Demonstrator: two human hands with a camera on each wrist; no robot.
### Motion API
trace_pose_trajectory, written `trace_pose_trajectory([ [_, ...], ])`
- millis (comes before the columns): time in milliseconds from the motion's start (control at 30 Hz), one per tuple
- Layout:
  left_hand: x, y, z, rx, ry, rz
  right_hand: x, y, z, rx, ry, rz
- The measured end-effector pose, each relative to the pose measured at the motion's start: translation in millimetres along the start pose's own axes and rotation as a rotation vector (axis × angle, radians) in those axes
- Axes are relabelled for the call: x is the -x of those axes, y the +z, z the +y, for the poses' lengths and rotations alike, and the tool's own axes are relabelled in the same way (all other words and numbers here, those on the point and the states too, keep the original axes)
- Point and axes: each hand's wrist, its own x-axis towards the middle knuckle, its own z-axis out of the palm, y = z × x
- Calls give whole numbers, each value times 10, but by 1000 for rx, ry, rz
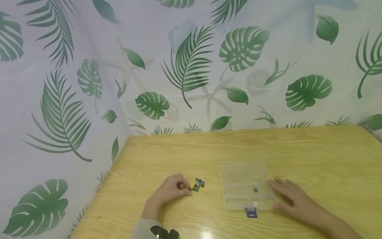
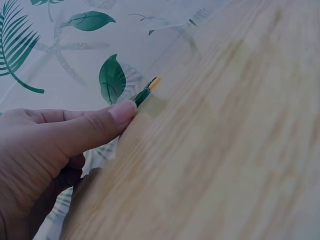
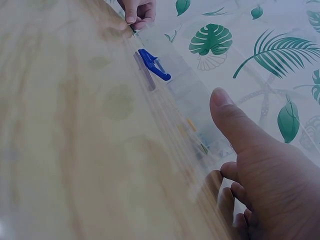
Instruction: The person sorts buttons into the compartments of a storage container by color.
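A small pile of round, button-like discs (image 1: pixel 197 184) in green, yellow, black, grey and light blue lies on the table. My left hand (image 1: pixel 172 190) is at its left side, pinching a dark disc (image 1: pixel 189 190) between thumb and fingers. Beyond the thumb in the left wrist view, green (image 2: pixel 142 97) and yellow discs (image 2: pixel 155 83) show. To the right stands a clear plastic compartment box (image 1: pixel 235 172) with a blue latch (image 1: pixel 251 212); a dark disc (image 1: pixel 255 190) and a light blue one are inside. My right hand (image 1: pixel 290 199) rests by the box's right edge, fingers spread.
The wooden table (image 1: pixel 179 149) meets a leaf-print sheet (image 1: pixel 197 83) along its back and left edges. The box's latch side faces the table's front. A dark watch-like band (image 1: pixel 164 232) is on the left wrist.
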Motion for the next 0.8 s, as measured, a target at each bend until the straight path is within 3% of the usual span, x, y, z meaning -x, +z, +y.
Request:
trace_pose_trajectory([
  [300,-8,12,-10,-24,38,5,-4,9,13,-25,-12,0],
  [533,-9,25,36,-19,-9,-1,2,6,31,1,-29,15],
  [800,-13,22,43,-2,-14,0,-12,-3,2,-22,-14,1],
])
